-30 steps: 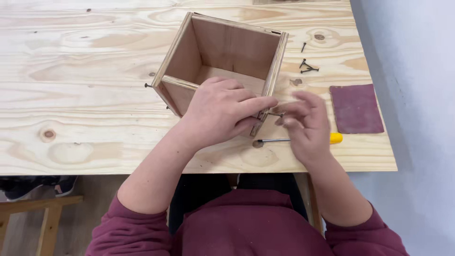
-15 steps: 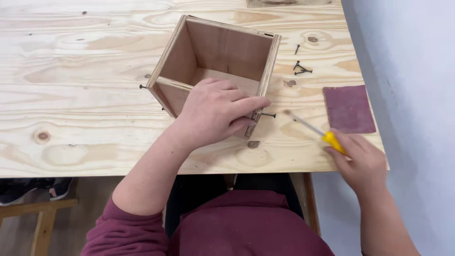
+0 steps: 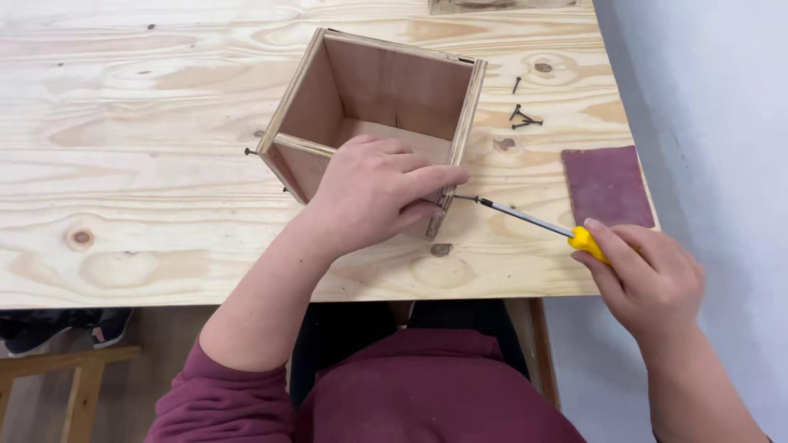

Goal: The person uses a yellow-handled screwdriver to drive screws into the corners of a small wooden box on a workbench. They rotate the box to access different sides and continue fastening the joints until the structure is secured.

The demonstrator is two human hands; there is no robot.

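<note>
A workbench top (image 3: 164,164) of pale, unfinished plywood with strong grain and dark knots, matt throughout. On it, an open box (image 3: 386,90) of thinner, browner plywood, smooth-faced, its cut edges showing layered plies. The right hand (image 3: 648,283) grips a screwdriver (image 3: 533,220) with a glossy yellow plastic handle and a slim, shiny metal shaft. Nearby lie small dark metal screws (image 3: 524,120), dull in finish. A dark red sheet (image 3: 607,185) looks grainy and matt, possibly sandpaper. The sleeves (image 3: 222,406) are soft maroon cloth.
</note>
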